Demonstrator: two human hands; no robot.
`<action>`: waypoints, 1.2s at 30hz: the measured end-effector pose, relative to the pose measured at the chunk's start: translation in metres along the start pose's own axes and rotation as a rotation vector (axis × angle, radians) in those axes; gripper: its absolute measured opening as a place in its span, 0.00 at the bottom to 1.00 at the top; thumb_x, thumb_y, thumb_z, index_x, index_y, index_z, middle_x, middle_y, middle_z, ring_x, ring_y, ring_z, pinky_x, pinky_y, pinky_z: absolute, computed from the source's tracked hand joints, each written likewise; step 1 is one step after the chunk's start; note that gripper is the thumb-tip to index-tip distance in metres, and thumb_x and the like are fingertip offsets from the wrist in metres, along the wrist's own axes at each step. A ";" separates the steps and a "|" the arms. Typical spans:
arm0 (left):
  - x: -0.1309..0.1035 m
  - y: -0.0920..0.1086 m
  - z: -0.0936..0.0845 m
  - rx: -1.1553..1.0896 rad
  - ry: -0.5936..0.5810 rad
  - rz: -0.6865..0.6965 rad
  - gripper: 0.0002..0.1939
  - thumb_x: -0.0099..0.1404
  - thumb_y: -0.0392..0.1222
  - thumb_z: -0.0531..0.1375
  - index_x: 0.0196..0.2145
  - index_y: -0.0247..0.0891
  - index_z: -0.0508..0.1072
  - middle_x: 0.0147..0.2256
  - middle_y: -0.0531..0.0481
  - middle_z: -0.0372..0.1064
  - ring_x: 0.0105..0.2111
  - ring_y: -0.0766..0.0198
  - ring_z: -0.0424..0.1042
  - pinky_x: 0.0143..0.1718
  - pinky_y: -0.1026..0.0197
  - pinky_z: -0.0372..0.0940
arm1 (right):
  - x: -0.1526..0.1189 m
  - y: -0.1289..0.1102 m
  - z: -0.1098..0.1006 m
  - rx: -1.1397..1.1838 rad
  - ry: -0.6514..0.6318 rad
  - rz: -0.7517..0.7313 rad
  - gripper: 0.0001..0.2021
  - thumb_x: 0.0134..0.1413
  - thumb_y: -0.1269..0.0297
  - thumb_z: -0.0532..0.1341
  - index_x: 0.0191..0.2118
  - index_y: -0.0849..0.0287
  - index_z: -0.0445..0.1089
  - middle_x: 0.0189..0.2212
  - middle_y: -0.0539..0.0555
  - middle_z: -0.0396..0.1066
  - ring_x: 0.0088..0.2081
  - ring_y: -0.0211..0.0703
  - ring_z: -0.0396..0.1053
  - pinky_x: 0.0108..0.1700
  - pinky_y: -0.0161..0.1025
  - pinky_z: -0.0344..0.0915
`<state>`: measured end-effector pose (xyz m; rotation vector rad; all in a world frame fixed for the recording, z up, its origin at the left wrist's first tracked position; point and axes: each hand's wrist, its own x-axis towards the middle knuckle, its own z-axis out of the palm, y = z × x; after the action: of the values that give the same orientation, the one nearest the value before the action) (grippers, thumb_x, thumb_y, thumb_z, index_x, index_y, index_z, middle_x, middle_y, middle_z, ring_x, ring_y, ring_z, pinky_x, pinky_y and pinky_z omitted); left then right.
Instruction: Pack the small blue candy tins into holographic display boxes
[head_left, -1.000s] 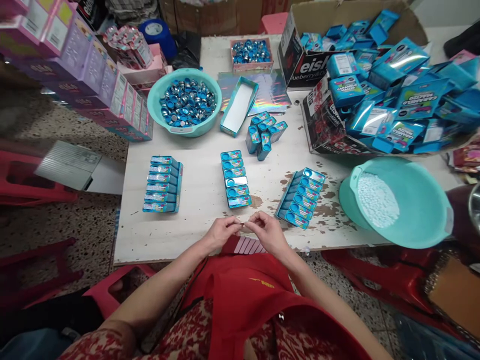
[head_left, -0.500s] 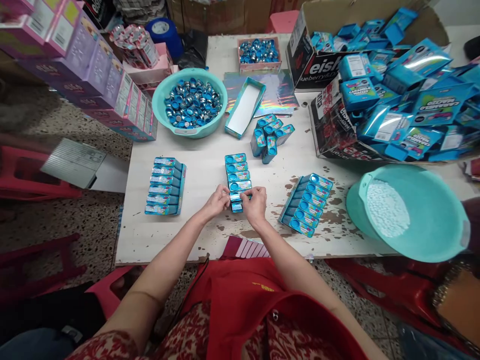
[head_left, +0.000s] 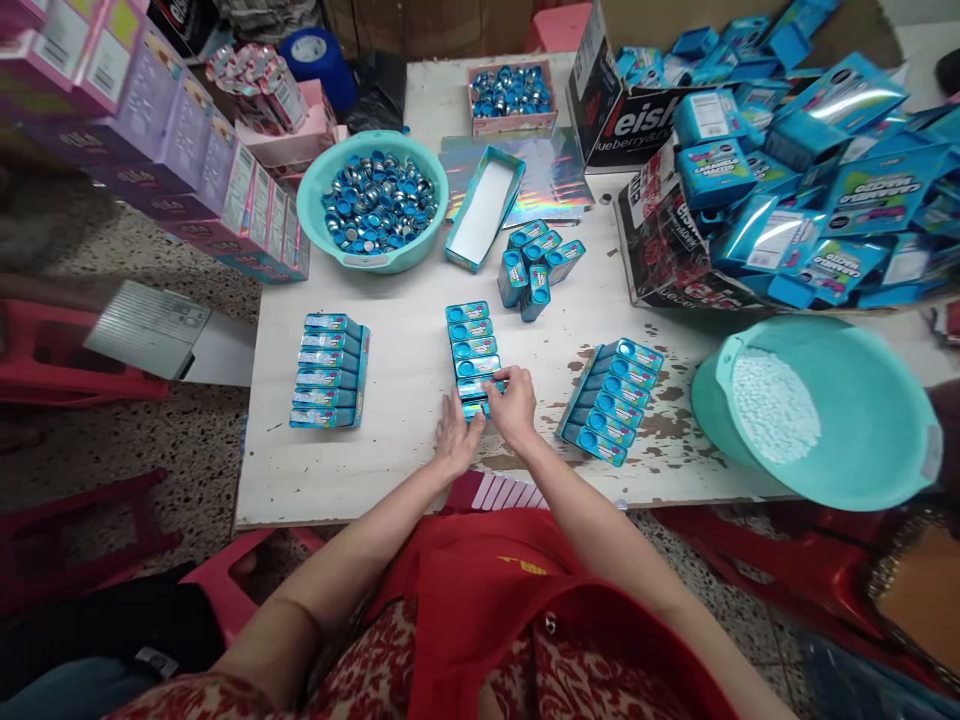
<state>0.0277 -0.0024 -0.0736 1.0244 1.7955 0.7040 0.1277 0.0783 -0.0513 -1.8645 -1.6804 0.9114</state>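
Note:
A column of blue tins (head_left: pixel 474 348) stands in the middle of the white table. My left hand (head_left: pixel 456 432) lies against the near-left end of this column, fingers apart, with the thumb at the nearest tin. At the column's near right side, my right hand (head_left: pixel 513 402) has its fingers pinched together at the second nearest tin; what is between the fingertips is too small to make out. Another row of tins in a tray (head_left: pixel 328 372) is on the left, and a tilted row (head_left: pixel 613 402) is on the right. Several loose tins (head_left: pixel 537 264) stand behind the column.
A teal basin of metal caps (head_left: pixel 436 165) and an open blue tray (head_left: pixel 484 210) sit at the back. Cartons of blue packs (head_left: pixel 660 235) fill the back right. A large teal basin (head_left: pixel 870 410) with white pellets stands at the right edge. Pink boxes (head_left: pixel 217 190) rise at left.
My left hand has moved down and opened out along the column's near end. My right hand remains pinched at the tins. The view has shifted slightly.

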 end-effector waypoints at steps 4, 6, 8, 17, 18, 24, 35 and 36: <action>-0.006 -0.009 -0.018 0.225 -0.055 -0.065 0.37 0.62 0.63 0.45 0.62 0.40 0.50 0.66 0.42 0.35 0.65 0.48 0.31 0.61 0.38 0.36 | -0.006 0.003 -0.011 0.147 0.021 -0.036 0.07 0.48 0.64 0.61 0.34 0.59 0.65 0.35 0.53 0.64 0.34 0.42 0.63 0.39 0.41 0.62; -0.016 -0.015 -0.035 0.196 -0.041 0.047 0.34 0.62 0.60 0.47 0.60 0.39 0.55 0.64 0.40 0.43 0.64 0.50 0.41 0.61 0.44 0.42 | -0.021 0.008 -0.022 0.190 0.073 -0.115 0.07 0.52 0.61 0.60 0.35 0.59 0.65 0.36 0.54 0.65 0.36 0.43 0.64 0.39 0.40 0.62; -0.030 -0.020 -0.045 0.115 -0.179 0.133 0.31 0.59 0.57 0.53 0.57 0.39 0.61 0.58 0.41 0.58 0.57 0.53 0.57 0.57 0.51 0.53 | -0.044 0.017 -0.032 0.175 0.040 -0.244 0.07 0.56 0.60 0.57 0.35 0.58 0.67 0.35 0.54 0.66 0.37 0.43 0.64 0.41 0.41 0.62; -0.043 -0.032 -0.015 -0.099 -0.266 -0.111 0.13 0.54 0.47 0.56 0.24 0.34 0.72 0.23 0.52 0.69 0.26 0.65 0.65 0.30 0.64 0.60 | -0.109 0.063 -0.019 -0.149 -0.395 -0.519 0.09 0.57 0.65 0.58 0.42 0.56 0.72 0.32 0.55 0.68 0.36 0.45 0.65 0.38 0.41 0.66; -0.041 -0.033 -0.013 -0.115 -0.245 -0.128 0.13 0.53 0.47 0.56 0.24 0.34 0.72 0.23 0.52 0.69 0.26 0.65 0.65 0.30 0.64 0.60 | -0.108 0.063 -0.018 -0.190 -0.404 -0.515 0.09 0.56 0.65 0.58 0.42 0.56 0.72 0.33 0.56 0.68 0.37 0.46 0.65 0.38 0.41 0.66; -0.037 -0.034 -0.007 -0.157 -0.145 -0.257 0.10 0.50 0.46 0.57 0.21 0.35 0.70 0.21 0.52 0.68 0.23 0.66 0.64 0.26 0.65 0.58 | -0.108 0.058 -0.021 -0.335 -0.463 -0.539 0.12 0.58 0.66 0.56 0.46 0.57 0.71 0.37 0.57 0.69 0.39 0.47 0.65 0.40 0.42 0.65; -0.027 -0.041 0.003 -0.090 -0.092 -0.277 0.08 0.52 0.40 0.55 0.22 0.35 0.71 0.21 0.52 0.68 0.24 0.66 0.65 0.27 0.66 0.59 | -0.106 0.048 -0.022 -0.254 -0.523 -0.473 0.01 0.52 0.69 0.62 0.30 0.57 0.70 0.31 0.54 0.70 0.36 0.44 0.66 0.38 0.38 0.62; -0.026 -0.040 0.002 -0.075 -0.092 -0.269 0.07 0.52 0.39 0.55 0.22 0.35 0.71 0.21 0.52 0.68 0.25 0.66 0.65 0.28 0.66 0.59 | -0.106 0.045 -0.024 -0.199 -0.525 -0.442 0.03 0.52 0.70 0.61 0.29 0.57 0.69 0.29 0.53 0.70 0.34 0.43 0.66 0.37 0.38 0.62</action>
<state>0.0221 -0.0448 -0.0954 0.7355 1.7705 0.5445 0.1727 -0.0300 -0.0501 -1.3300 -2.4491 1.1310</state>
